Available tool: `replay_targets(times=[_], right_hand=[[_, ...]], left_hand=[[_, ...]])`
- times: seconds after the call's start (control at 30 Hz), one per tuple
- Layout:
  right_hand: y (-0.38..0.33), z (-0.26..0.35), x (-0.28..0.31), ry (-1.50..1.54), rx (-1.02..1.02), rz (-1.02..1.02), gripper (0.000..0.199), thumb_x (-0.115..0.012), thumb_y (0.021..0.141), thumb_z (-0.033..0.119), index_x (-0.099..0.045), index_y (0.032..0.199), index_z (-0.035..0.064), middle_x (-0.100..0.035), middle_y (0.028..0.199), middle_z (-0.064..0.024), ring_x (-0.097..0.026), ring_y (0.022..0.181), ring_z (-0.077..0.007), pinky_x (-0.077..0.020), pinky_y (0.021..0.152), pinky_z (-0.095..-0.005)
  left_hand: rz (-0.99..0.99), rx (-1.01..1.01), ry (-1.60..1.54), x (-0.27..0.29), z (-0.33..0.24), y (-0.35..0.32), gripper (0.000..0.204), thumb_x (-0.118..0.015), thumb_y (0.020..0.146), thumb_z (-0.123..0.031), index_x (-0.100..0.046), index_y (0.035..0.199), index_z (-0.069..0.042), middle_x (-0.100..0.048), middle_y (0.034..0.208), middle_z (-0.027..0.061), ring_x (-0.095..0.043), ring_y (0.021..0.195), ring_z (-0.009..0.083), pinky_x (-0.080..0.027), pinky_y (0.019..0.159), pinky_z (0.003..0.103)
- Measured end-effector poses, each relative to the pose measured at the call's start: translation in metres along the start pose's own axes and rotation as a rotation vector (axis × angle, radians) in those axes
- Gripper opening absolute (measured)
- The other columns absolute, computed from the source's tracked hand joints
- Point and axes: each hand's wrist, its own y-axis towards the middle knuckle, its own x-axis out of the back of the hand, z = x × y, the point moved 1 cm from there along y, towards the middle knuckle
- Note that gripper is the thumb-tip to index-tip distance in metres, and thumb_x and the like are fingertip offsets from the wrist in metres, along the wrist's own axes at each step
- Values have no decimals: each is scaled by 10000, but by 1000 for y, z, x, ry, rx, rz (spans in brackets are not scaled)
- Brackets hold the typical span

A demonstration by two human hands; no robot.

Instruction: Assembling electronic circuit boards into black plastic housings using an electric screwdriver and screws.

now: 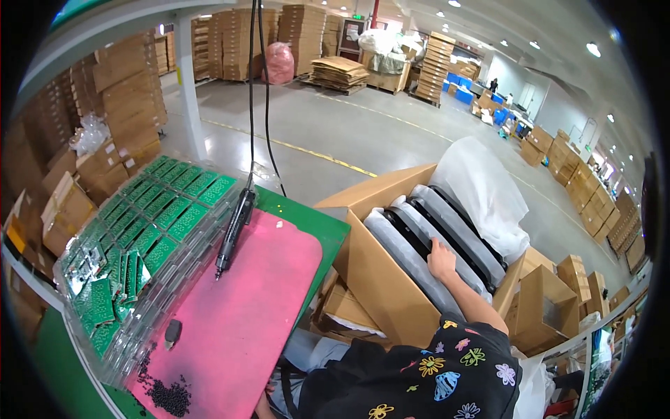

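Note:
My right hand (441,260) reaches over an open cardboard box (380,283) and rests on the row of things packed in it. Its index finger is stretched out along a sleeve's edge; the other fingers are partly hidden. Several flat black devices (408,229) stand on edge there, in whitish foam sleeves (394,248). White plastic sheeting (481,195) spills over the box's far side. Only a sliver of skin shows at the lower edge on my left side, and my left hand itself is out of the picture.
Left of the box, a green bench (335,234) bears a pink mat (244,300). An electric screwdriver (234,234) hangs over it on cables. Black screws (167,397), a small dark grey part (172,332) and clear trays of green circuit boards (157,223) are there. An open carton (544,304) stands at right.

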Motion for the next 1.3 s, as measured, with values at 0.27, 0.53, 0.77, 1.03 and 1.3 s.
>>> replay_targets(times=[0.27, 0.53, 0.77, 1.03, 1.3], right_hand=[[1, -24, -6, -18, -72, 260, 553, -598, 822, 58, -465, 1357, 97, -653, 1172, -258, -658, 1061, -429, -540, 896, -536], [3, 8, 40, -157, -58, 100, 399, -581, 812, 50, -574, 1210, 83, -703, 1029, -232, -692, 967, -414, -557, 828, -520], [-8, 24, 98, -135, 100, -84, 472, -562, 798, 27, -581, 1249, 163, -709, 968, -195, -694, 883, -407, -549, 758, -528], [-20, -10, 218, -55, 268, -540, 667, -435, 804, -86, -557, 1392, 205, -672, 1137, -208, -646, 1015, -410, -512, 887, -482], [12, 22, 319, 397, 541, -948, 499, -552, 941, -79, -571, 1398, 121, -655, 1300, -132, -626, 1184, -187, -463, 994, -299]], left_hand=[[-31, -82, 89, 5, 14, -18, 496, -439, 1017, -438, -636, 742, -76, -558, 501, 54, -559, 407, 170, -354, 340, 284], [-76, -170, 134, -7, 26, -21, 491, -448, 1012, -440, -635, 743, -74, -557, 502, 54, -558, 406, 173, -354, 343, 290], [-179, -224, 176, -37, 25, -28, 486, -456, 1006, -441, -634, 744, -73, -556, 504, 55, -557, 404, 175, -353, 345, 296], [-49, -292, 545, -20, -7, -15, 481, -465, 1000, -443, -634, 746, -71, -555, 505, 55, -556, 403, 177, -353, 348, 303], [353, -257, 440, -75, -54, -22, 229, -524, 1015, -214, -643, 1086, -32, -687, 865, 52, -641, 809, 109, -493, 666, 275]])
